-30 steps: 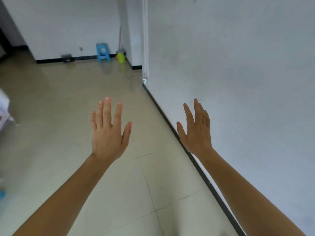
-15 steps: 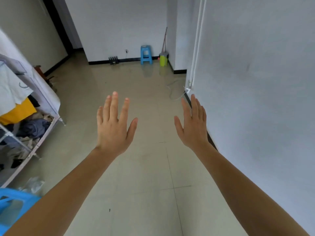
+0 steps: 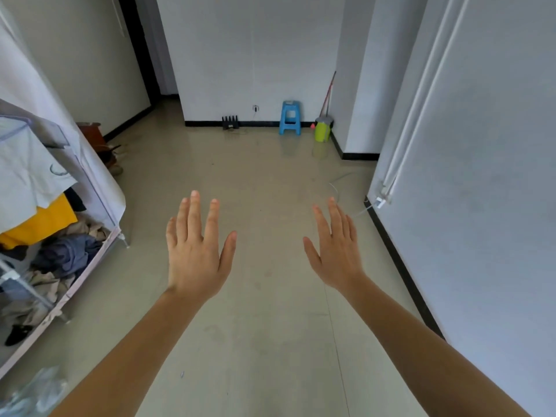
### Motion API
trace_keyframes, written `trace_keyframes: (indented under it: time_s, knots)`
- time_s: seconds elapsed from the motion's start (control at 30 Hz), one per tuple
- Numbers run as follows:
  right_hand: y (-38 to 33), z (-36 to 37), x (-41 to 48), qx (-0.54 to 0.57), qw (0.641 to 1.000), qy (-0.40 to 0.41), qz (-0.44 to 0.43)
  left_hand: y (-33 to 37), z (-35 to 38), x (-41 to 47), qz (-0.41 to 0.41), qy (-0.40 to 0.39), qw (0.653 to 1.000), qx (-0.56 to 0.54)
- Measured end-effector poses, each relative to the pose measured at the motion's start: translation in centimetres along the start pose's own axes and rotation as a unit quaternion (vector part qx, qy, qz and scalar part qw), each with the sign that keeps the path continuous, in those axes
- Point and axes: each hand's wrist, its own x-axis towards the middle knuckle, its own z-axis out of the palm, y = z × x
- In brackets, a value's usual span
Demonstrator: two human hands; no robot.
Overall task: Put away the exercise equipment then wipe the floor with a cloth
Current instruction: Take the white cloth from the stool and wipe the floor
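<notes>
Your left hand (image 3: 195, 254) and right hand (image 3: 337, 251) hang spread, empty, over bare floor (image 3: 270, 341). No exercise equip or cloth in view; you're prob at the search step, so scan the room next.

Two bare forearms, sleeveless, left hand (image 3: 195, 257) and right hand (image 3: 337, 254) ringless.

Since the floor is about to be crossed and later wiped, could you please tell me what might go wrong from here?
Possible risks, as I judge them:
1. A thin white cable loops loose across the floor near the right wall; a foot or cloth could snag it.
2. Both the left hand and right hand are empty, and no cloth or exercise equipment is in view.
3. The wardrobe rack and its leg jut out on the left.
</notes>
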Motion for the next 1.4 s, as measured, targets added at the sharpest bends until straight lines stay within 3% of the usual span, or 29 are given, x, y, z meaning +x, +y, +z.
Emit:
trace_keyframes:
  time_s: [0.2, 0.37, 0.57, 0.7, 1.03, 1.2, 1.4]
  knots:
    - [1.8, 5.4, 12.8, -0.003, 0.999, 0.035, 0.024, -5.3, 9.2, 13.2, 0.024, -0.024, 0.999, -0.024]
    - [5.5, 14.4, 24.0, 0.000, 0.998, 0.039, 0.057, -7.4, 19.9, 25.2, 0.079, -0.032, 0.996, -0.016]
    - [12.0, 25.4, 41.0, 0.012, 0.994, 0.018, 0.104, -9.8, 33.0, 42.3, 0.103, -0.069, 0.992, 0.026]
    - [14.9, 29.4, 54.0, 0.025, 0.992, 0.020, 0.120, -11.7, 38.0, 53.7, 0.105, -0.045, 0.992, 0.048]
    - [19.4, 43.4, 81.8, 0.029, 0.999, 0.024, 0.037, -19.3, 55.3, 76.2, 0.061, -0.006, 0.998, 0.023]
    - [22.7, 51.8, 95.7, 0.018, 0.999, -0.001, 0.051, -22.9, 65.6, 89.1, 0.070, -0.025, 0.997, 0.016]
    - [29.7, 55.7, 112.4, -0.006, 0.997, 0.038, 0.064, -23.4, 75.3, 107.8, 0.101, -0.019, 0.995, 0.001]
